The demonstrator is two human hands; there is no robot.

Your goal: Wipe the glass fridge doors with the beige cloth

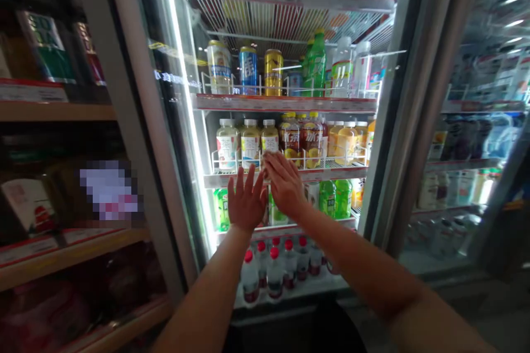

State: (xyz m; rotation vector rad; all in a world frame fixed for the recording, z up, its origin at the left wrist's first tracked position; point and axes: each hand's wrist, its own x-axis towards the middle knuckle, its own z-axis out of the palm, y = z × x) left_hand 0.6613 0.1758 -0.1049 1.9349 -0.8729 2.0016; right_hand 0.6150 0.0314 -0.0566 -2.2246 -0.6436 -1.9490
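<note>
A brightly lit drinks cooler (375, 138) with grey metal door posts filled the view, and its white shelves with red-edged price strips held rows of drinks. On the upper shelf stood a gold can (274, 72), a blue can (248, 70) and a green plastic soda bottle (315, 64). Below the hands, water bottles with red caps (250, 276) crowded the lowest shelf, and green plastic bottles (327, 198) stood just under the hands' shelf. To the left, a wooden shelf (53, 111) carried dim packaged goods, partly blurred.

The hands were at the middle shelf, in front of a thin white wire rail (331, 162), which ran between them and the lower part of the row. A pale yellow plastic bottle with a white cap and paper label (269, 139) stood nearest them. The right hand (285, 185) lay over its lower end, fingers pressed together and pointing left; whether that grip closed on the bottle could not be told. The left hand (246, 201) was just beside it, its grip spread wide, fingers upright and apart.
</note>
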